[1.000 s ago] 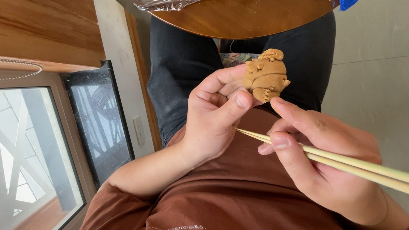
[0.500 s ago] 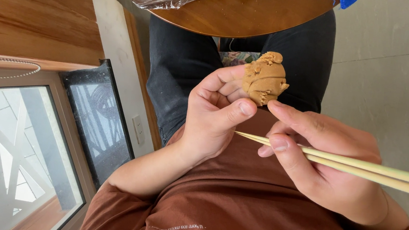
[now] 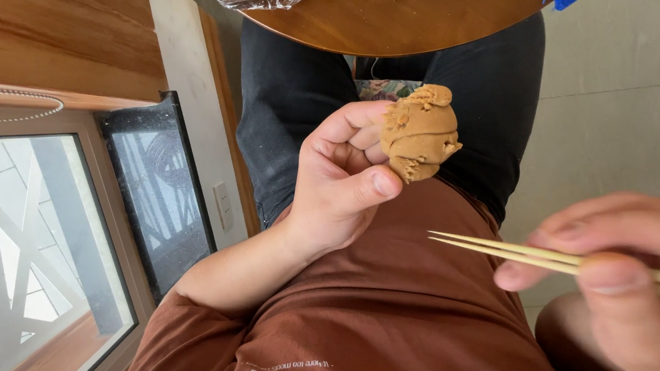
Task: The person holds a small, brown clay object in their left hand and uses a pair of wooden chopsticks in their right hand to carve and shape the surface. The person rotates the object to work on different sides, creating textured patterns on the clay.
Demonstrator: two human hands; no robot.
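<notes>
Two sticks (image 3: 546,258) pinched in right hand (image 3: 623,291), tips clear of clay (image 3: 420,134); left hand (image 3: 338,182) fingertips clamp clay, exposing face for work.

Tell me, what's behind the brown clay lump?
Behind the clay lump, dark trousers and a patterned bit show, with a round table farther off. The left hand covers the lump's near side.

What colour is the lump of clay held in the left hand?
Tan-brown all over, with no pattern; the clay lump shows clearly in the head view, pinched in the left hand.
</notes>
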